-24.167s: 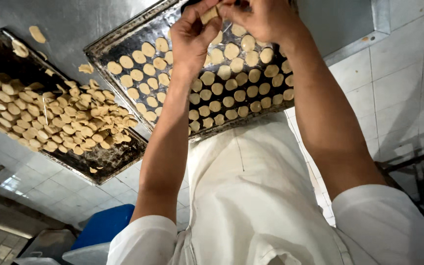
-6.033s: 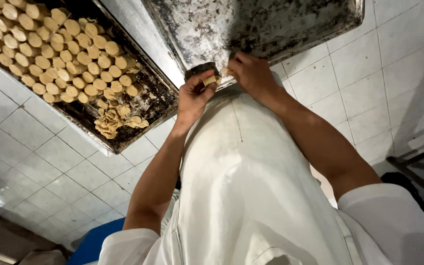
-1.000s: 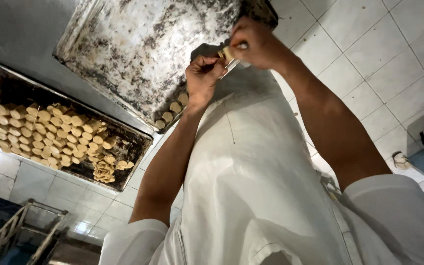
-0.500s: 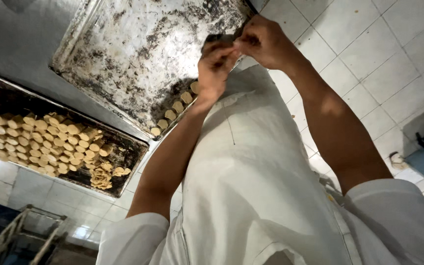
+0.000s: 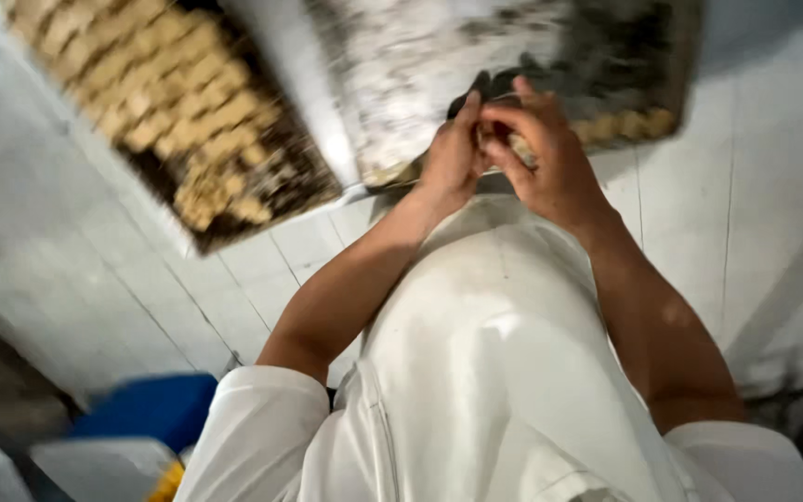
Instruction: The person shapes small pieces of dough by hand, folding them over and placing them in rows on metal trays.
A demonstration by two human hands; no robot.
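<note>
Small pale dough piece: pinched between both hands at near edge of the floured metal tray, above the person's white apron. Left hand: fingers curled, touching the piece. Right hand: closed around it. Few dough rounds on tray, right of hands. Second tray, far left, full of rounds. Frame blurred.
</note>
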